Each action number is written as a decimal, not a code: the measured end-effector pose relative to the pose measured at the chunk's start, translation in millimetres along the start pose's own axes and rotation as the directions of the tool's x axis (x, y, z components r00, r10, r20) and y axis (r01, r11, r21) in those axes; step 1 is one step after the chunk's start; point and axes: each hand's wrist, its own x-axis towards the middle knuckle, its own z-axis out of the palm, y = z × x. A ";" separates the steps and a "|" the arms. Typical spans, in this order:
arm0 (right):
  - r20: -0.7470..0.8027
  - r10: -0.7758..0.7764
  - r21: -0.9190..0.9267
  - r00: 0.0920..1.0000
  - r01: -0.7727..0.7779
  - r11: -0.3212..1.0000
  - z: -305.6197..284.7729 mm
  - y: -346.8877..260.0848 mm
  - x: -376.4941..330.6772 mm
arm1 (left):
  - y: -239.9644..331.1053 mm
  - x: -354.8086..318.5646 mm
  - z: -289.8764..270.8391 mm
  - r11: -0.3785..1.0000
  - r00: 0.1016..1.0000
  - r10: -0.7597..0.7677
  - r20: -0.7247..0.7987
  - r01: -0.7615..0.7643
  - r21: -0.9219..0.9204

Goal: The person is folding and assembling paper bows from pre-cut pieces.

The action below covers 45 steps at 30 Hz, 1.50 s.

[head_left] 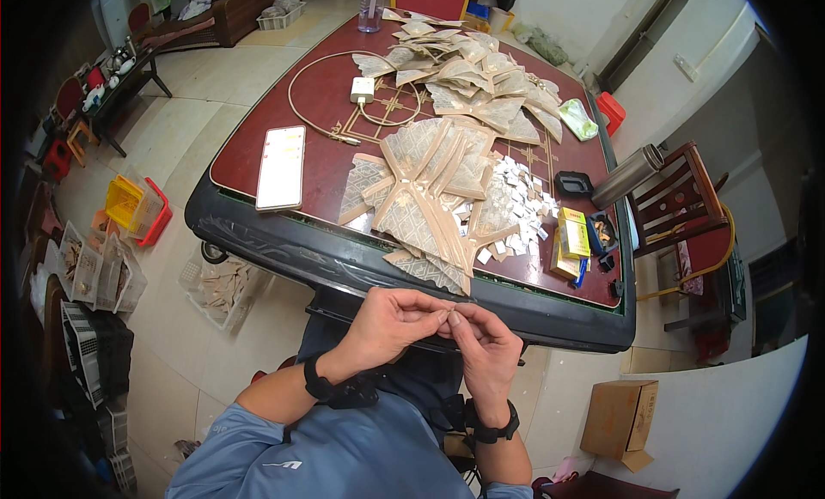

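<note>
Pinching something too small to make out, the left hand [391, 323] and the right hand [483, 344] are meeting fingertip to fingertip just below the near edge of the tabletop [322, 168], above the person's lap. Both hands are curling closed around that tiny piece, and a dark band is circling each wrist.

Just beyond the hands, a stack of beige patterned cut pieces [425, 198] is overhanging the dark red tabletop's front edge. A scatter of small white paper scraps [520, 211] is lying right beside it, and a second heap of the same beige pieces [468, 74] is spreading toward the far side. A white phone [282, 167] is resting face up to the left, near a white charger [362, 89] and a thin looped hoop [296, 100]. Yellow boxes [571, 239] and a steel flask [628, 176] are sitting at the right edge.

On the tiled floor, a clear bin [222, 286] under the tabletop is holding more beige pieces, and a cardboard box [619, 417] is standing to the right.
</note>
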 end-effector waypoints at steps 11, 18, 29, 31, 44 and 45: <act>0.006 -0.037 -0.073 0.999 0.037 0.997 2.2 5.1 -2.2 | 0.4 -0.7 0.4 0.999 0.999 -0.003 -0.042 0.005 0.047; 0.008 -0.010 0.020 1.000 0.010 1.000 2.0 7.5 -0.6 | -10.5 -5.1 8.7 0.924 0.958 0.264 -0.113 -0.217 0.316; 0.062 0.137 0.153 0.989 -0.145 0.978 -9.7 1.2 4.4 | -5.7 -4.6 10.0 0.270 0.703 0.671 0.235 -0.527 0.805; 0.074 0.129 0.132 0.989 -0.138 0.982 -10.0 2.4 3.9 | -8.8 -6.0 9.1 0.189 0.669 0.688 0.281 -0.539 0.821; -0.064 -0.029 0.000 0.998 0.029 1.000 1.5 7.6 -6.0 | -13.9 -8.3 9.0 0.660 0.858 0.513 0.014 -0.405 0.633; -0.066 -0.028 -0.022 0.997 0.027 0.999 0.5 9.1 -5.3 | -13.7 -8.0 7.7 0.712 0.887 0.463 -0.006 -0.368 0.598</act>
